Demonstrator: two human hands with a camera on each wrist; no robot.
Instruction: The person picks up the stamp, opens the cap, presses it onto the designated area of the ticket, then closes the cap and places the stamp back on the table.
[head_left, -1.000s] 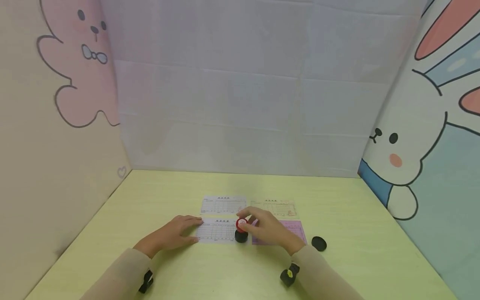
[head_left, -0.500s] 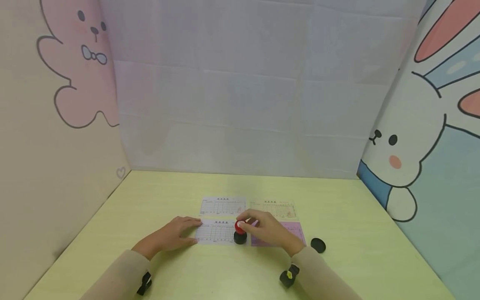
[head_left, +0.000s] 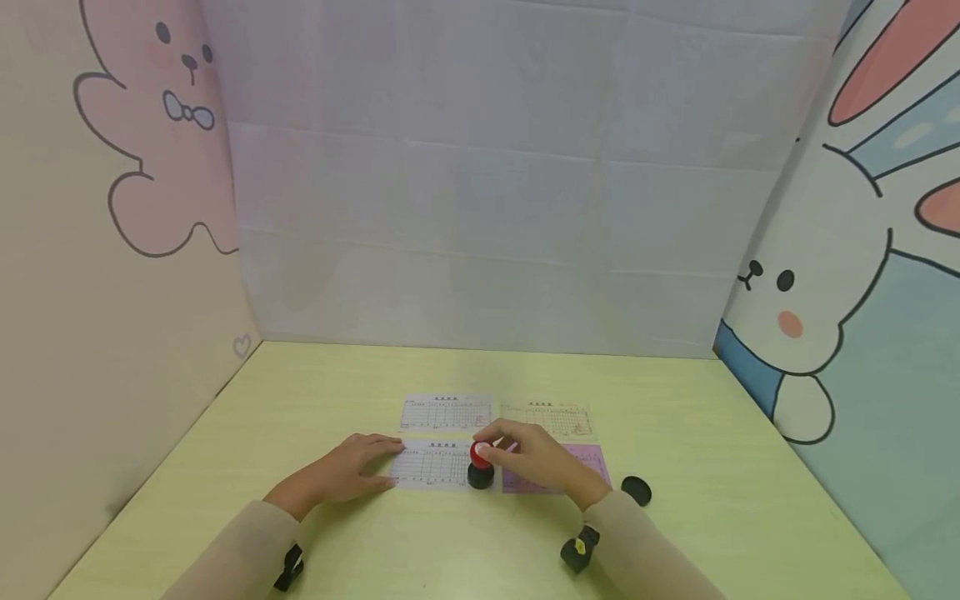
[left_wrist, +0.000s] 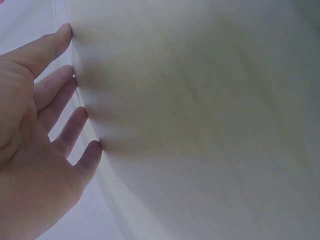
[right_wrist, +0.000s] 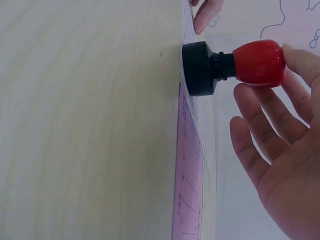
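A stamp (head_left: 480,475) with a black round base and a red knob (right_wrist: 260,63) stands upright on the right end of the nearer white form (head_left: 431,463). My right hand (head_left: 528,454) holds the knob between thumb and fingers. In the right wrist view, the black base (right_wrist: 198,69) sits flat against the paper. My left hand (head_left: 341,468) lies at the left edge of the same form, fingers spread and fingertips on it. The left wrist view shows the left hand (left_wrist: 45,125) with its fingertips touching down at the tabletop. The stamp's underside is hidden.
Behind lie another white form (head_left: 446,412) and a yellowish form (head_left: 547,418), both with red marks. A pink form (head_left: 588,458) is partly under my right hand. A black round cap (head_left: 637,491) lies to the right on the pale table (head_left: 450,550).
My right thumb has shifted a little onto the top of the red knob, covering more of it. The stamp and my left hand stay in place; the view shifts slightly.
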